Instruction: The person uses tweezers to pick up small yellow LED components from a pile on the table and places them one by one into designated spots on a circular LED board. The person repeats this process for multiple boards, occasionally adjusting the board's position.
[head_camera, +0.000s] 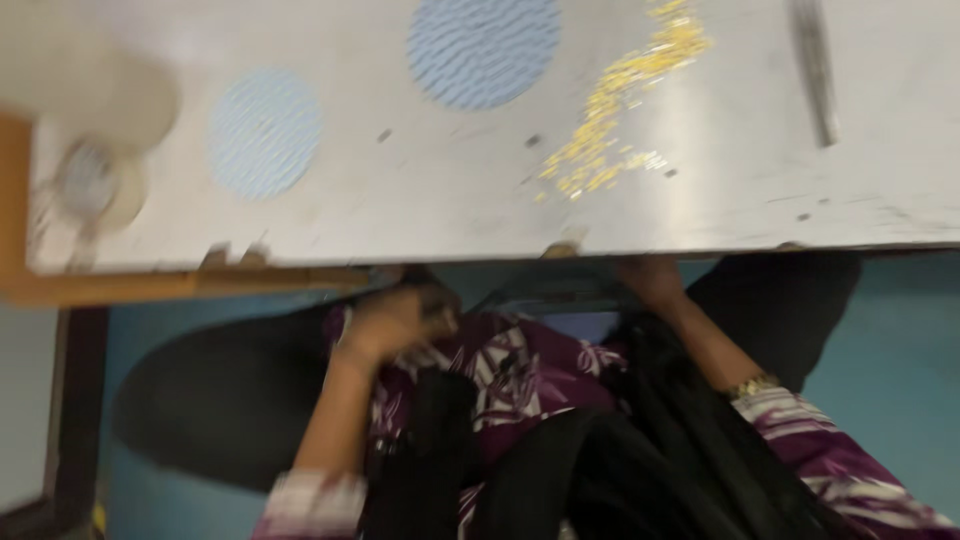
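Left hand: the left hand (395, 320) is seen below the table edge, over the lap, with fingers curled loosely inward; whether anything is gripped cannot be told through the blur.
Right hand: the right hand (650, 280) is raised to the underside of the table edge, its fingertips hidden behind the edge; how far it is opened cannot be told. A gold wristwatch (752, 385) is worn on that wrist.
Clothing: a purple and white patterned garment (520, 365) is seen across the lap, with black fabric (620, 450) draped over it between the two arms.
Table: a scratched metal table (420, 190) fills the upper part of the view.
On the table: two pale blue textured discs (482, 45) (264, 132) are laid well apart from the hands, and a scatter of small yellow grains (615, 100) is spread beside the larger disc.
Floor: a teal floor (890, 350) is visible beneath.
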